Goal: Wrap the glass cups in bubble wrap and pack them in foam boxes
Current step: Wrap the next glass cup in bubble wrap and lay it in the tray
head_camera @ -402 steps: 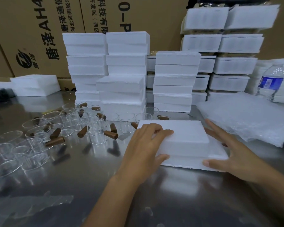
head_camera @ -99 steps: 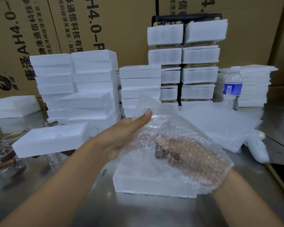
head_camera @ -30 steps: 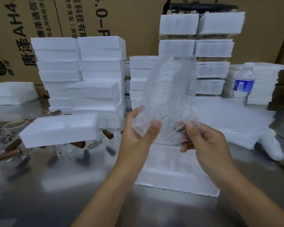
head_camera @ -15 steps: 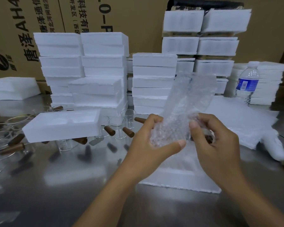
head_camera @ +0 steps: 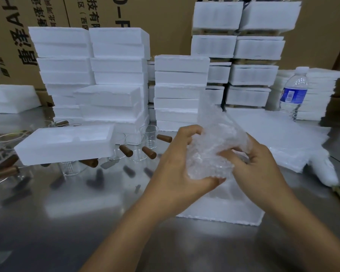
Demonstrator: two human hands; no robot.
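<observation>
Both my hands hold a bundle of bubble wrap (head_camera: 212,152) above an open foam box (head_camera: 226,209) on the steel table. My left hand (head_camera: 177,167) grips the bundle from the left and below, thumb under it. My right hand (head_camera: 257,165) pinches the wrap from the right. A loose flap of the wrap sticks up. What is inside the bundle is hidden by the wrap. A foam lid (head_camera: 65,144) rests on several glass cups (head_camera: 148,135) with brown handles at the left.
Stacks of white foam boxes (head_camera: 118,75) line the back in front of cardboard cartons. A pile of bubble wrap sheets (head_camera: 279,138) lies at the right, with a water bottle (head_camera: 293,93) behind it. A white object (head_camera: 324,169) lies at the right edge.
The bubble wrap went from a tall upright sheet to a tighter bundle. Both hands have closed in round it and lowered it toward the open foam box.
</observation>
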